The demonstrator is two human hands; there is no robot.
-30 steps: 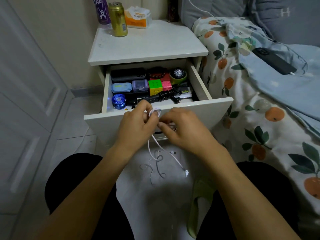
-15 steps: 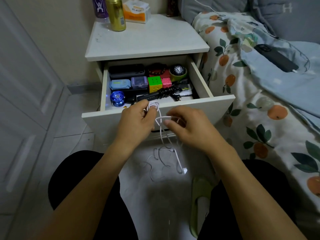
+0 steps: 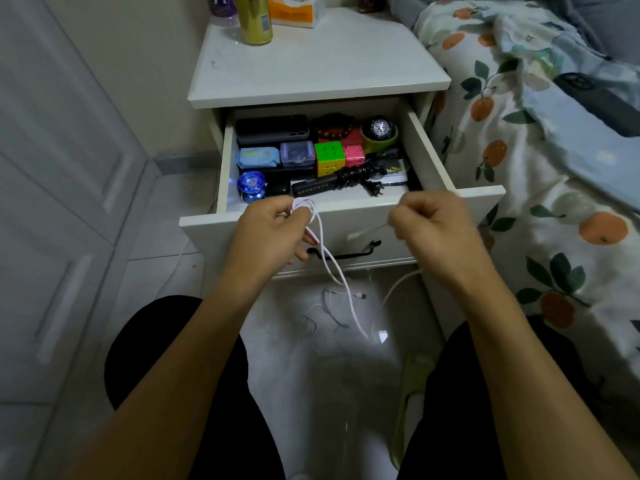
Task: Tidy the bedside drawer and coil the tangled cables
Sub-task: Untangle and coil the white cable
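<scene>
I sit over a pale glossy tiled floor between a white panelled door and a fruit-print quilted bed. The one white wooden bedside drawer stands open, holding two cube puzzles, a blue yo-yo and a black coiled power strip. My left hand pinches small loops of the thin white braided cable, which trails to the floor; my right hand is fisted around its blurred other stretch.

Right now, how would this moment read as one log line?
step: coiling white cable | left hand: holds coil | right hand: grips strand | drawer: open
</scene>
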